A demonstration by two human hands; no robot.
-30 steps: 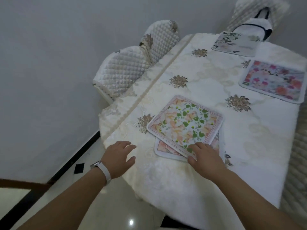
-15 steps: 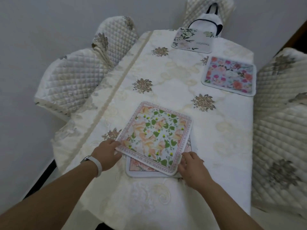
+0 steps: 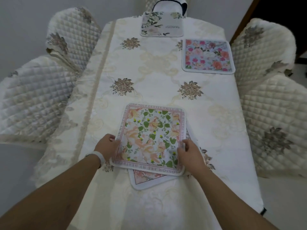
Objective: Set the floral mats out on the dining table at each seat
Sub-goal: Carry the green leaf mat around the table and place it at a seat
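A floral mat with green leaves and peach flowers (image 3: 151, 136) lies on top of a second pink-bordered mat (image 3: 146, 179) near the front of the dining table (image 3: 157, 77). My left hand (image 3: 108, 146) grips the top mat's left edge. My right hand (image 3: 189, 153) pinches its right edge. A rose-patterned mat (image 3: 207, 56) lies at the far right seat. A pale grey mat (image 3: 162, 24) with dark leaves lies at the far end.
Two quilted white chairs stand along the left side (image 3: 33, 97) and two along the right (image 3: 272, 113). Another chair with a dark-trimmed cover (image 3: 167, 4) is at the far end. A cream embroidered cloth covers the table.
My view swung round to face the table's length. My left hand came onto the top mat's left edge, and both hands now hold that mat, which has turned squarer to me.
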